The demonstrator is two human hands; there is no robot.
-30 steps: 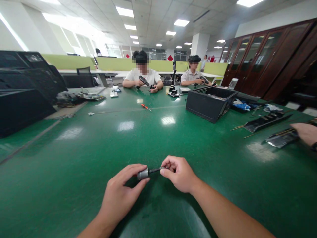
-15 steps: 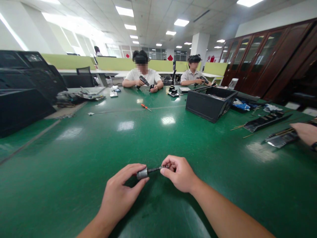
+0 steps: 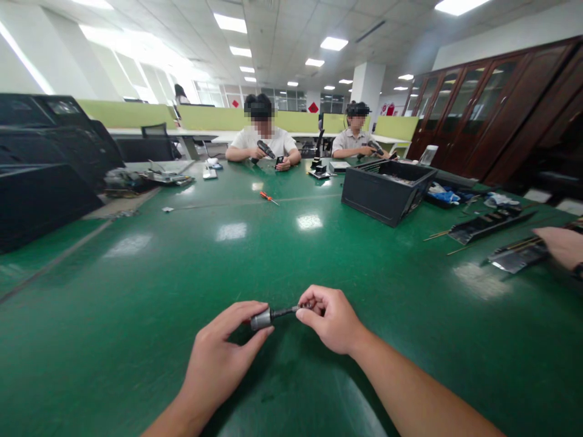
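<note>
Between my two hands lies a metal part with a thick silver cylinder (image 3: 261, 320) at its left end and a thin dark shaft (image 3: 285, 312) running to the right. My left hand (image 3: 223, 343) is closed round the cylinder, thumb below and fingers above. My right hand (image 3: 330, 318) pinches the far end of the shaft, where small ridged metal shows between the fingertips. The fingers partly cover both ends, so the part's exact kind does not show. It is held low over the green tabletop (image 3: 191, 267), nearly level.
Ahead lies an orange-handled screwdriver (image 3: 268, 198). A black bin (image 3: 373, 194) stands right of it, with dark metal trays (image 3: 487, 226) farther right. Another person's hand (image 3: 562, 246) is at the right edge. Two people sit opposite, one holding a power drill (image 3: 265, 149).
Nothing has moved more than slightly. Both hands keep the same hold on the metal part.
</note>
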